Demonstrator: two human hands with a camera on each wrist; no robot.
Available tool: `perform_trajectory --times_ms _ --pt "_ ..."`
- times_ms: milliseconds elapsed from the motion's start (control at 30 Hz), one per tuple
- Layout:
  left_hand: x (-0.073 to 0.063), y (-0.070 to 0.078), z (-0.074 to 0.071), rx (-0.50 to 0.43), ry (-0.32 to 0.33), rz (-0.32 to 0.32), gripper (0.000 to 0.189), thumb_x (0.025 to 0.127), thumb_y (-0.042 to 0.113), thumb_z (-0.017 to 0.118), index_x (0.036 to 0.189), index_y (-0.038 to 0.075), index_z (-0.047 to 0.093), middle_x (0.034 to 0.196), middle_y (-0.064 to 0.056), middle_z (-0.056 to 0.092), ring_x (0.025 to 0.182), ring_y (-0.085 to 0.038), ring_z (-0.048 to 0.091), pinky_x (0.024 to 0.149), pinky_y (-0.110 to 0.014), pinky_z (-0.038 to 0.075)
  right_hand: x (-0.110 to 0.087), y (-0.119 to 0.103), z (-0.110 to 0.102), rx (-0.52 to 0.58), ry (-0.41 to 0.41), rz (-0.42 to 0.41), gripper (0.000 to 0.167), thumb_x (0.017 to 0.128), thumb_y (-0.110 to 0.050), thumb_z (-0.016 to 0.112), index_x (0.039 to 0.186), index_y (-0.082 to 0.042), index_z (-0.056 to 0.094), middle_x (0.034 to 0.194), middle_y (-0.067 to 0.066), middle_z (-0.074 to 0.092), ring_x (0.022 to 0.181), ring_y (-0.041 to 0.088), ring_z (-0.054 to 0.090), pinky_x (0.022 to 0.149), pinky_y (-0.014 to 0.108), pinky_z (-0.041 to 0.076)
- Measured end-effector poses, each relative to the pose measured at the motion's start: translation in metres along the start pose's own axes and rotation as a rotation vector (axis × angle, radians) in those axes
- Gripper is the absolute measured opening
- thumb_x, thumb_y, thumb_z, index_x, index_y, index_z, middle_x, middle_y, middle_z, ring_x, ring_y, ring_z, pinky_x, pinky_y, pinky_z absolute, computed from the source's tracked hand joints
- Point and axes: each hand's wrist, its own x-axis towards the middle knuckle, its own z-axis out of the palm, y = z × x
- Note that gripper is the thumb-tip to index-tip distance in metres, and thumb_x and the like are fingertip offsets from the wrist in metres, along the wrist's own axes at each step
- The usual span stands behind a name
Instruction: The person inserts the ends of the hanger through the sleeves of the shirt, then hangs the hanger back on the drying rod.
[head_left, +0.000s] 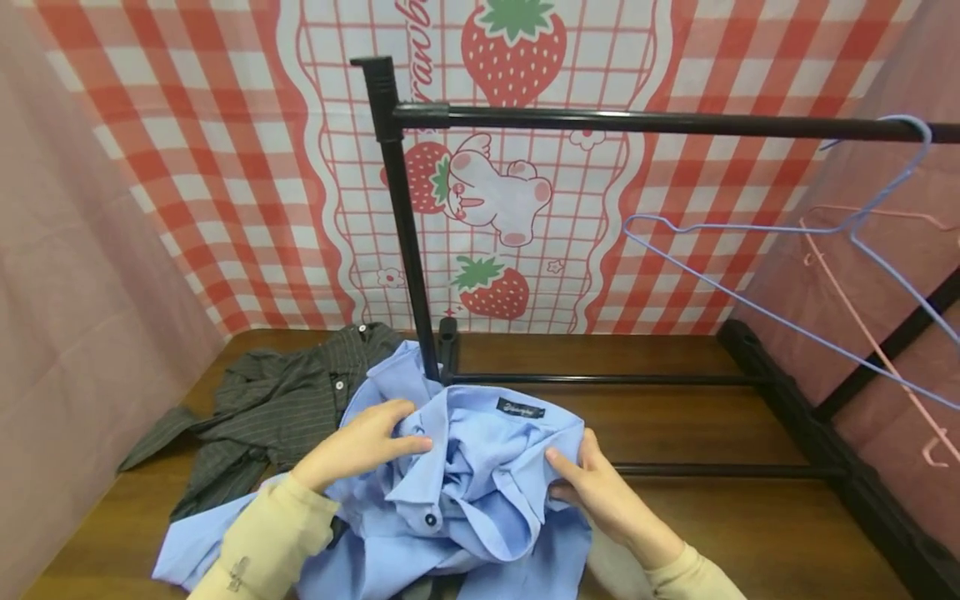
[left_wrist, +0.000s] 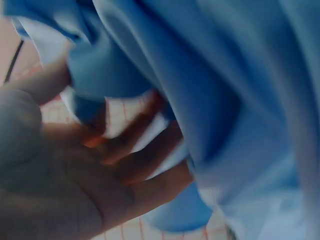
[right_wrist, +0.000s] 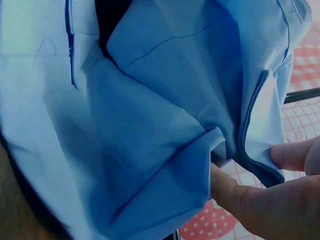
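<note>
A light blue button-up shirt (head_left: pixel 495 467) is bunched in front of me, its collar raised and the dark neck label (head_left: pixel 521 408) facing up. My left hand (head_left: pixel 360 446) holds the left side of the collar, thumb on the front. The left wrist view shows that hand's fingers (left_wrist: pixel 150 192) behind loose folds, partly covered by cloth. At the collar's right side, my right hand (head_left: pixel 607 496) pinches the fabric between thumb and fingers; the right wrist view shows this pinch at a collar edge (right_wrist: pixel 260 130). A dark button (head_left: pixel 431 519) shows on the shirt front.
A dark striped shirt (head_left: pixel 292 392) lies at the left of the wooden table (head_left: pixel 675 533). Behind the blue shirt stands a black clothes rack (head_left: pixel 408 225). From its top bar hang a blue hanger (head_left: pixel 742 227) and, further right, a pink hanger (head_left: pixel 847 287).
</note>
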Motion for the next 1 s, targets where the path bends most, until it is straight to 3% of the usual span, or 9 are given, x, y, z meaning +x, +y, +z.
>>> perform_trajectory --times_ms 133,233,400,567,633,700,833,933,1000 --pt "-0.011 0.009 0.009 -0.025 -0.091 -0.085 0.039 0.091 0.04 0.051 0.111 0.006 0.053 0.101 -0.004 0.06 0.094 -0.017 0.056 0.08 -0.035 0.044 0.003 0.003 0.003 0.007 -0.031 -0.023 0.058 0.095 -0.013 0.044 0.135 0.001 0.005 0.134 0.029 0.027 0.113 0.03 0.045 0.088 0.043 0.045" --pt "-0.017 0.019 0.017 -0.019 -0.135 -0.093 0.049 0.092 0.041 0.048 0.123 0.004 0.049 0.114 -0.011 0.06 0.104 -0.023 0.056 0.086 -0.04 0.044 0.007 0.004 0.002 0.023 -0.056 -0.042 0.056 0.095 -0.013 0.044 0.134 0.002 0.007 0.133 0.03 0.029 0.109 0.027 0.049 0.085 0.041 0.047" --pt "-0.023 0.037 0.029 0.012 -0.17 -0.088 0.043 0.093 0.044 0.044 0.108 0.005 0.055 0.088 -0.005 0.061 0.079 -0.012 0.057 0.067 -0.029 0.046 0.013 0.004 0.003 0.052 -0.115 -0.096 0.053 0.096 -0.016 0.043 0.132 -0.005 0.006 0.135 0.027 0.024 0.111 0.026 0.048 0.084 0.043 0.047" --pt "-0.03 0.053 0.036 -0.025 -0.106 -0.115 0.04 0.093 0.046 0.042 0.08 0.009 0.053 0.068 0.004 0.048 0.064 -0.005 0.047 0.056 -0.024 0.04 0.017 -0.004 0.009 0.051 -0.123 -0.155 0.044 0.098 -0.016 0.039 0.127 -0.009 0.007 0.125 0.024 0.033 0.102 0.025 0.055 0.077 0.043 0.05" --pt "-0.031 0.061 0.038 -0.102 -0.103 -0.131 0.041 0.093 0.047 0.042 0.07 0.012 0.046 0.06 0.007 0.043 0.054 -0.005 0.043 0.05 -0.023 0.037 0.017 -0.012 0.011 -0.001 -0.081 -0.168 0.04 0.098 -0.014 0.039 0.123 -0.007 0.01 0.103 0.018 0.044 0.081 0.016 0.058 0.066 0.031 0.052" --pt "-0.032 0.07 0.04 -0.209 -0.097 -0.146 0.043 0.093 0.047 0.042 0.068 0.012 0.042 0.056 0.007 0.043 0.05 -0.005 0.041 0.046 -0.022 0.035 0.015 -0.023 0.015 -0.075 -0.018 -0.186 0.036 0.097 -0.011 0.039 0.121 -0.003 0.013 0.083 0.01 0.044 0.065 0.007 0.051 0.058 0.021 0.045" --pt "-0.027 0.091 0.039 -0.475 -0.064 -0.14 0.038 0.094 0.042 0.043 0.086 0.005 0.049 0.07 -0.001 0.057 0.059 -0.009 0.053 0.054 -0.022 0.043 0.008 -0.052 0.02 -0.162 0.116 -0.237 0.033 0.095 -0.002 0.039 0.12 0.005 0.019 0.09 0.008 0.047 0.07 -0.001 0.048 0.063 0.013 0.04" --pt "-0.022 0.107 0.037 -0.673 -0.011 -0.104 0.038 0.096 0.036 0.042 0.107 0.0 0.047 0.092 -0.008 0.059 0.077 -0.012 0.058 0.068 -0.026 0.049 0.007 -0.071 0.021 -0.091 0.167 -0.263 0.029 0.094 0.0 0.037 0.118 0.004 0.021 0.106 0.008 0.05 0.085 -0.003 0.052 0.076 0.014 0.044" --pt "-0.02 0.119 0.035 -0.781 0.019 -0.07 0.039 0.096 0.032 0.042 0.114 -0.002 0.043 0.104 -0.012 0.056 0.085 -0.013 0.058 0.074 -0.029 0.049 0.014 -0.073 0.013 -0.031 0.157 -0.288 0.032 0.095 -0.01 0.041 0.118 0.003 0.023 0.104 0.008 0.052 0.086 0.002 0.055 0.076 0.018 0.046"
